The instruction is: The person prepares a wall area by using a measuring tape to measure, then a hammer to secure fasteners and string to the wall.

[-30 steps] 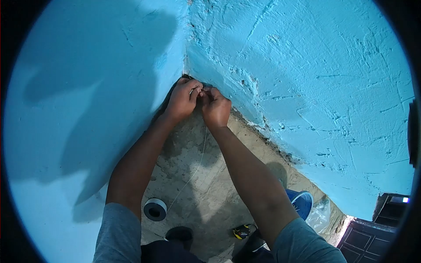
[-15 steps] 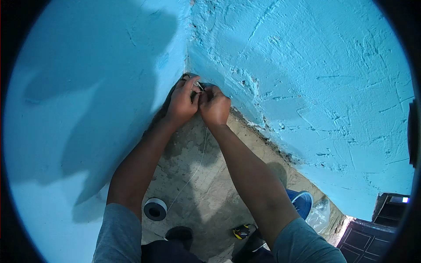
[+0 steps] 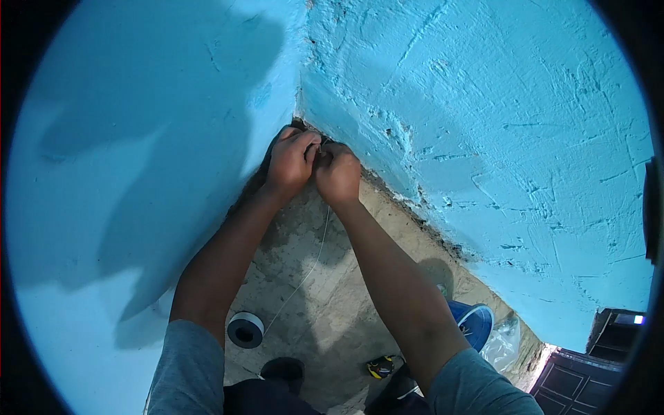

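Low in the corner where two blue walls meet, my left hand (image 3: 290, 160) and my right hand (image 3: 337, 171) come together, fingers pinched. A small light-coloured bit shows between the fingertips, too small to name. From below my right hand a thin white line (image 3: 320, 253) runs down across the concrete floor to a white-rimmed roll with a dark centre (image 3: 245, 330). Whether the line reaches the fingers is hidden behind the hands.
At the lower right are a blue bucket (image 3: 474, 325) and a clear plastic bag (image 3: 503, 344) by the right wall (image 3: 498, 152). A yellow and black object (image 3: 380, 367) lies near my feet. A dark panelled door (image 3: 577, 384) stands beyond.
The fingers of both hands have closed in, and the thin piece that stuck up between them shows less. My left fingertips have dropped slightly.
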Action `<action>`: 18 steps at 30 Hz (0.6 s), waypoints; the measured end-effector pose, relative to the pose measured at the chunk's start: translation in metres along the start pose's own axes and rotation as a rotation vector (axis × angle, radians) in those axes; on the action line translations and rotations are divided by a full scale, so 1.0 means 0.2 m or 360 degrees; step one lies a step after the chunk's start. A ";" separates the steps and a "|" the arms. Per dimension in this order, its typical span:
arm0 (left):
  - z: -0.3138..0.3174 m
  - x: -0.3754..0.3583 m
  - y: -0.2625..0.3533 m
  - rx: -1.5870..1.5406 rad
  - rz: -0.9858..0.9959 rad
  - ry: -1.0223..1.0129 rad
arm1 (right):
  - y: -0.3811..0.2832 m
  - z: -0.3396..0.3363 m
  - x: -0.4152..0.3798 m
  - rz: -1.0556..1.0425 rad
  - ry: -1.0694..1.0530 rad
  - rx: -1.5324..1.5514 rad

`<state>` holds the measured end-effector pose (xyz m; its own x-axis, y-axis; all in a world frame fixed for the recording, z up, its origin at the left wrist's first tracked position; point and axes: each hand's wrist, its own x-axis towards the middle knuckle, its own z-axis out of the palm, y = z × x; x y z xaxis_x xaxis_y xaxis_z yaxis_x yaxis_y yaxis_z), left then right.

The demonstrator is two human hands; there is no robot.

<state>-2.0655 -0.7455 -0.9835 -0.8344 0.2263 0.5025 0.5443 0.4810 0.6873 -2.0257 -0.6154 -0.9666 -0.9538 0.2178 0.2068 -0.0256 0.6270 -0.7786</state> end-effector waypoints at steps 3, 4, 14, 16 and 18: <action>0.01 -0.01 -0.04 0.0029 0.0026 0.0051 | 0.05 0.03 0.02 0.0414 -0.0124 0.0242; -0.01 -0.02 -0.02 0.0027 0.0013 0.0041 | 0.12 0.09 0.03 0.0525 -0.0143 0.0414; -0.07 -0.01 -0.02 0.0093 0.0264 -0.0170 | -0.02 -0.04 0.04 0.0987 -0.0243 0.1060; -0.07 0.00 -0.02 0.0097 0.0276 -0.0184 | -0.06 -0.06 0.04 0.1015 -0.0206 0.1033; -0.08 0.01 -0.02 0.0111 0.0291 -0.0170 | -0.05 -0.05 0.04 0.0977 -0.0182 0.1022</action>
<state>-2.0683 -0.7606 -0.9764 -0.7288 0.4018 0.5544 0.6832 0.4805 0.5499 -2.0300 -0.6126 -0.9505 -0.8777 0.2796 -0.3891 0.3694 -0.1225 -0.9212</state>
